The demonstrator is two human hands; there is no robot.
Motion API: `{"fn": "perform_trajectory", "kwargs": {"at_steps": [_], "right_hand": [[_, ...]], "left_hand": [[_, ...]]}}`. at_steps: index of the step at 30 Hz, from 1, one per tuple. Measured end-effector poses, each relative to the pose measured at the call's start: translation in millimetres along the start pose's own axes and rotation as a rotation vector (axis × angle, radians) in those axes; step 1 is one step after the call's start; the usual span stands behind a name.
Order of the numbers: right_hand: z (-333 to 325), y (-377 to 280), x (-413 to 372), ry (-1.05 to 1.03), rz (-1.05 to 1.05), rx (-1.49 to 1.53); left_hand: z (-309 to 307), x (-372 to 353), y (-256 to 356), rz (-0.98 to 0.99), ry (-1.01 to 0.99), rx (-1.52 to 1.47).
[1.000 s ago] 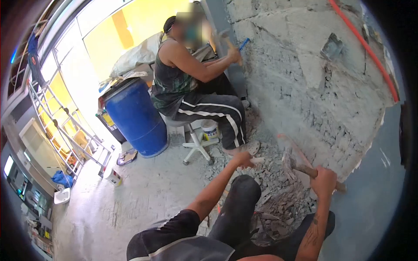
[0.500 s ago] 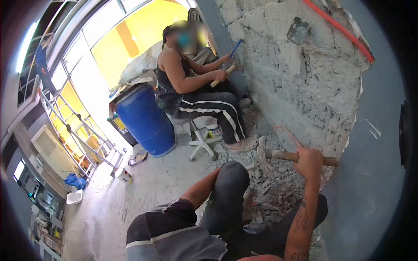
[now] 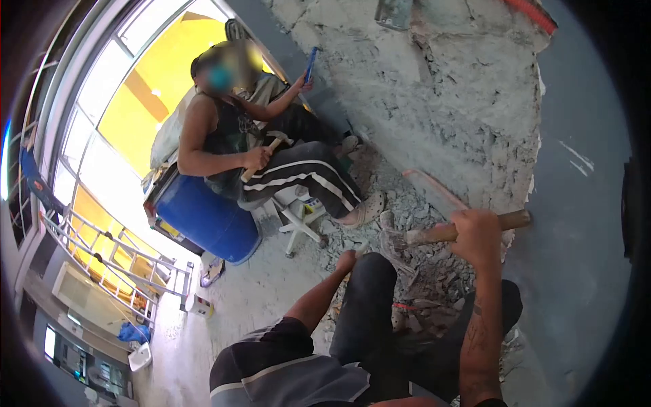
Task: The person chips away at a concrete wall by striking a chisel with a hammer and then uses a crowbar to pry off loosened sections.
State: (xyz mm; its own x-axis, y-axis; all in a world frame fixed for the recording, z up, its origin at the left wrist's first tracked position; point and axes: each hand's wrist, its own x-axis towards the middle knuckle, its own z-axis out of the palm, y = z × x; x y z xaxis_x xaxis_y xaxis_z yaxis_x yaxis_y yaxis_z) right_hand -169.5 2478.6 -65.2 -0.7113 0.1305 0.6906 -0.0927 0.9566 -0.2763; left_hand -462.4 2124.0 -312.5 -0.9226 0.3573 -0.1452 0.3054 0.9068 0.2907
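Note:
My right hand is wrapped round the wooden handle of a hammer, held over the rubble beside the broken wall. The hammer's dusty head points left, toward the co-worker's foot. Beside my raised knee, my left hand is closed, with a short pale stick-like piece at its fingers; its kind is not clear. Chunks of broken plaster lie on the floor between my legs and the wall. A pinkish hose sticks up just beyond my right hand.
A co-worker in a mask sits on a wheeled stool, holding a hammer and a blue chisel. Behind stand a blue barrel and a ladder. An orange corrugated conduit hangs on the wall.
The view has turned, so the wall and co-worker sit further left. My left hand has come into sight beside my knee. The co-worker's hammer has dropped toward the lap, away from the chisel.

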Motion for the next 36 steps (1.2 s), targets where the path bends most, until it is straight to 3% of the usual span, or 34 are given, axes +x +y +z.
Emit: {"fn": "perform_trajectory", "kwargs": {"at_steps": [2, 5, 7, 10, 13, 17, 18, 22, 23, 26, 36], "right_hand": [[-3, 3, 1, 0.025, 0.011, -0.015], [-3, 1, 7, 0.060, -0.025, -0.021], [0, 3, 3, 0.083, -0.038, -0.040], [12, 1, 14, 0.078, -0.062, -0.073], [2, -1, 9, 0.127, -0.080, -0.073], [1, -10, 12, 0.184, -0.148, -0.114], [3, -12, 13, 0.201, -0.177, -0.141], [-1, -20, 16, 0.209, -0.180, -0.132], [0, -19, 16, 0.201, -0.194, -0.124], [4, -15, 14, 0.163, -0.210, -0.100], [11, -9, 14, 0.140, -0.206, -0.123]], "left_hand": [[-24, 8, 24, 0.038, 0.072, -0.001], [-42, 26, 65, -0.108, 0.038, -0.192], [-39, 31, 96, 0.248, 0.266, -0.118], [64, 92, 76, 0.436, 0.309, 0.052], [70, 73, 111, 0.479, 0.032, 0.138], [63, 56, 146, 0.605, -0.092, 0.202], [64, 57, 155, 0.530, -0.261, 0.388], [6, -12, 202, 0.563, -0.429, 0.545], [-1, -14, 201, 0.594, -0.467, 0.445], [26, 8, 183, 0.574, -0.394, 0.343], [34, 26, 177, 0.583, -0.505, 0.409]]}}
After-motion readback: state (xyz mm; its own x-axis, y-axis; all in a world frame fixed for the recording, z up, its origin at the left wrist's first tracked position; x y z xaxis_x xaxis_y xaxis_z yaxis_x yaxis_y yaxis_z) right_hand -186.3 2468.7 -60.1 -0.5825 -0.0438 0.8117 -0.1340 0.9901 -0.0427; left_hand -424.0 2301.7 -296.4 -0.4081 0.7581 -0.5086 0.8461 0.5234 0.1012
